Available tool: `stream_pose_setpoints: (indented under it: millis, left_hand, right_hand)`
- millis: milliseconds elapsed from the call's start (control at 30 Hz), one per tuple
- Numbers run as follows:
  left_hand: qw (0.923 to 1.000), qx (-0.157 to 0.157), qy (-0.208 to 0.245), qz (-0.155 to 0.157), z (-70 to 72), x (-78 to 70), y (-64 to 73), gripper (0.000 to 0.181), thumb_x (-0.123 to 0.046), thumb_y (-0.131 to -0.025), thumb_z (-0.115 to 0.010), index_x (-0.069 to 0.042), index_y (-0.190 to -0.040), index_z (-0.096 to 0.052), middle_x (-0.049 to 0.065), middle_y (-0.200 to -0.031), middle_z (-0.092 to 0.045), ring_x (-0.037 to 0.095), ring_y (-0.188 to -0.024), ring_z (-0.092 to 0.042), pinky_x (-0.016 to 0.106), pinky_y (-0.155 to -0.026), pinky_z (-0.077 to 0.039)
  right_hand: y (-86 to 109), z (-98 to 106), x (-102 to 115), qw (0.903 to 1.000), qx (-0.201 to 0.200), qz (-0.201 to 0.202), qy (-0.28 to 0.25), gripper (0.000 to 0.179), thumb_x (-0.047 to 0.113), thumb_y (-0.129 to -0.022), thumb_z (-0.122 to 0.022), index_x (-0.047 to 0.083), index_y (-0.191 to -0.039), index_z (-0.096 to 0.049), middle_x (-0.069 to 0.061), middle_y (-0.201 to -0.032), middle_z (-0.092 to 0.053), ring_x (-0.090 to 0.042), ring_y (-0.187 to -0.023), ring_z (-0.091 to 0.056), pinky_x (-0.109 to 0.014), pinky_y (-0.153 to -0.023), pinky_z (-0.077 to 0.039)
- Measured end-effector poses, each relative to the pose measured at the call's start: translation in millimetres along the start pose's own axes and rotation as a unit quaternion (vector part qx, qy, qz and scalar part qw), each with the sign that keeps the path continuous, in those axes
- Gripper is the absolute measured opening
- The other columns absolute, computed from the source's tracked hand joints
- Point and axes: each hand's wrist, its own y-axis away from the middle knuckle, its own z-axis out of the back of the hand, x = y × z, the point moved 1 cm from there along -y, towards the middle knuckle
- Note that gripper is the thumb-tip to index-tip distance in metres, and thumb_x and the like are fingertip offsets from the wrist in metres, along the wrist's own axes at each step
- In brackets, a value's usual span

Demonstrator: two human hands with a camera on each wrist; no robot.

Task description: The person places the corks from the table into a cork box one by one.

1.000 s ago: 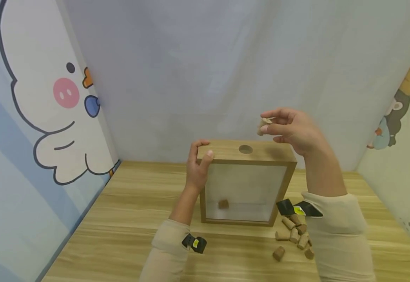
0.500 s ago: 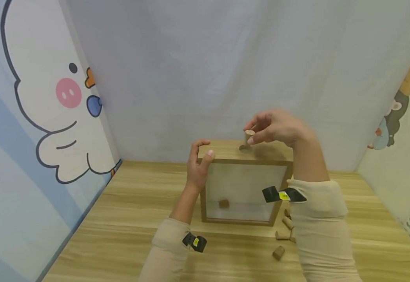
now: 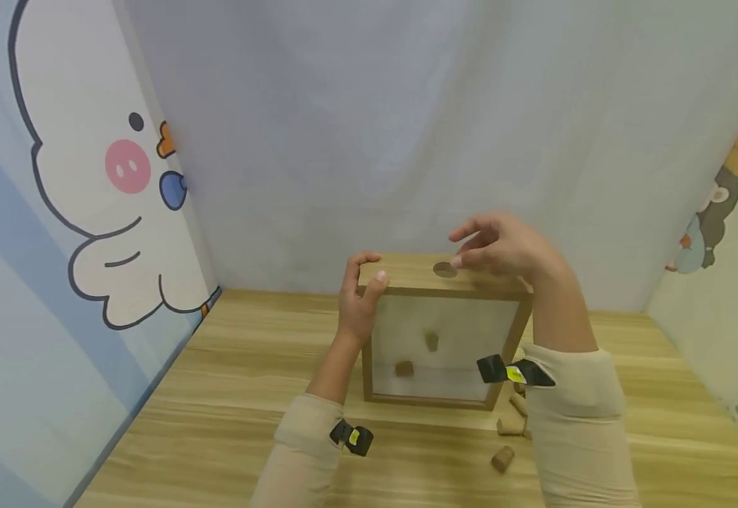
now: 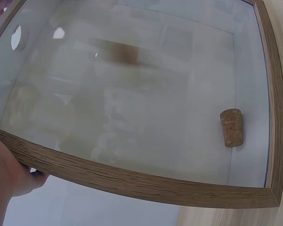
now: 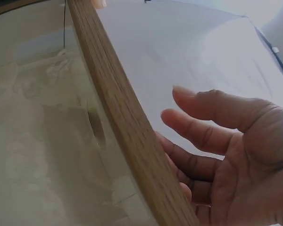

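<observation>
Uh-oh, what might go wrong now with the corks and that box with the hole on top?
The wooden box stands on a narrow side, so it might tip if the left hand, gripping its top corner, let go.

The blurred cork in mid-air inside might bounce off the cork at the bottom.

Some loose corks peek out from behind the right sleeve; if that arm came down, it might knock them away.

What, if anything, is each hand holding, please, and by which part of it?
The left hand grips the wooden-framed box at the left end of its top; the right hand holds nothing.
</observation>
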Motion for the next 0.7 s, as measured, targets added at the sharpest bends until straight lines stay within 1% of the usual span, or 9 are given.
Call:
stream_pose_setpoints:
  millis: [33, 67, 200, 300, 400, 433, 533, 600, 700]
  left_hand:
    - [1.0, 0.0, 0.0, -0.001, -0.8, -2.2, 0.3, 0.044, -0.025, -0.083, -0.045, 0.004, -0.116, -0.045, 0.021, -0.126, -0.043, 0.023, -0.117, -0.037, 0.039, -0.083, -0.036]
    - [1.0, 0.001, 0.0, 0.0, -1.4, -3.7, 0.6, 0.044, -0.025, -0.083, -0.045, 0.004, -0.116, -0.044, 0.02, -0.126, -0.043, 0.026, -0.119, -0.036, 0.04, -0.083, -0.035]
    - [1.0, 0.001, -0.002, 0.001, -2.3, -4.8, 0.8, 0.044, -0.025, -0.083, -0.044, 0.004, -0.116, -0.044, 0.021, -0.125, -0.042, 0.028, -0.114, -0.038, 0.035, -0.069, -0.037]
    - [1.0, 0.002, 0.001, -0.001, -2.4, 2.1, -0.9, 0.044, -0.024, -0.083, -0.045, 0.005, -0.116, -0.044, 0.021, -0.125, -0.042, 0.027, -0.112, -0.037, 0.033, -0.067, -0.036]
    - [1.0, 0.001, 0.005, -0.003, -2.8, 17.2, -4.0, 0.044, -0.025, -0.083, -0.046, 0.002, -0.117, -0.045, 0.019, -0.126, -0.043, 0.025, -0.115, -0.036, 0.035, -0.075, -0.035]
    - [1.0, 0.0, 0.003, -0.002, -2.8, 22.4, -5.1, 0.044, -0.027, -0.083, -0.046, 0.0, -0.118, -0.045, 0.017, -0.127, -0.043, 0.024, -0.117, -0.035, 0.035, -0.076, -0.035]
    - [1.0, 0.0, 0.002, -0.004, -3.1, 34.6, -7.2, 0.045, -0.031, -0.083, -0.047, -0.004, -0.119, -0.046, 0.012, -0.128, -0.043, 0.021, -0.113, -0.037, 0.034, -0.067, -0.036]
    - [1.0, -0.003, 0.0, -0.005, -3.3, 37.7, -7.5, 0.045, -0.034, -0.083, -0.047, -0.006, -0.119, -0.047, 0.009, -0.127, -0.044, 0.019, -0.115, -0.037, 0.033, -0.071, -0.037]
    - [1.0, -0.006, 0.004, -0.006, -3.8, 39.7, -6.9, 0.045, -0.037, -0.083, -0.047, -0.008, -0.119, -0.048, 0.007, -0.127, -0.045, 0.02, -0.116, -0.037, 0.035, -0.072, -0.037]
  right_hand:
    - [5.3, -0.3, -2.8, 0.9999, -0.011, 0.011, 0.005, 0.039, 0.018, -0.083, -0.07, 0.003, -0.117, -0.058, -0.013, -0.108, -0.063, -0.024, -0.095, -0.057, -0.036, -0.077, -0.045]
    - [10.8, -1.0, -5.7, 0.9995, -0.024, 0.021, 0.007, 0.038, 0.019, -0.084, -0.069, 0.004, -0.117, -0.059, -0.013, -0.108, -0.063, -0.024, -0.096, -0.057, -0.037, -0.078, -0.045]
    - [29.5, -4.3, -20.2, 0.9911, -0.068, 0.108, 0.039, 0.033, 0.02, -0.086, -0.066, 0.003, -0.114, -0.062, -0.009, -0.1, -0.065, -0.021, -0.093, -0.059, -0.037, -0.078, -0.045]
    - [41.8, -6.9, -30.9, 0.9779, -0.104, 0.171, 0.061, 0.027, 0.013, -0.087, -0.065, 0.001, -0.111, -0.063, -0.006, -0.095, -0.065, -0.016, -0.086, -0.059, -0.031, -0.072, -0.047]
    - [54.3, -10.3, -39.7, 0.963, -0.148, 0.217, 0.058, 0.022, 0.003, -0.085, -0.064, -0.002, -0.106, -0.063, -0.007, -0.095, -0.066, -0.012, -0.082, -0.06, -0.024, -0.068, -0.046]
    - [58.2, -11.8, -42.5, 0.9575, -0.165, 0.23, 0.056, 0.022, 0.0, -0.084, -0.064, -0.003, -0.105, -0.064, -0.008, -0.094, -0.066, -0.011, -0.081, -0.06, -0.023, -0.067, -0.046]
    - [69.8, -16.6, -50.7, 0.9418, -0.213, 0.256, 0.043, 0.022, -0.006, -0.081, -0.064, -0.004, -0.103, -0.064, -0.01, -0.093, -0.066, -0.008, -0.081, -0.059, -0.021, -0.069, -0.045]
    - [77.2, -19.8, -57.3, 0.9323, -0.246, 0.262, 0.04, 0.023, -0.009, -0.079, -0.064, -0.004, -0.102, -0.064, -0.008, -0.091, -0.065, -0.006, -0.082, -0.058, -0.019, -0.07, -0.044]
    - [87.3, -24.6, -69.8, 0.9209, -0.287, 0.264, 0.017, 0.025, -0.014, -0.076, -0.064, -0.006, -0.1, -0.064, -0.005, -0.091, -0.065, -0.006, -0.085, -0.057, -0.018, -0.072, -0.042]
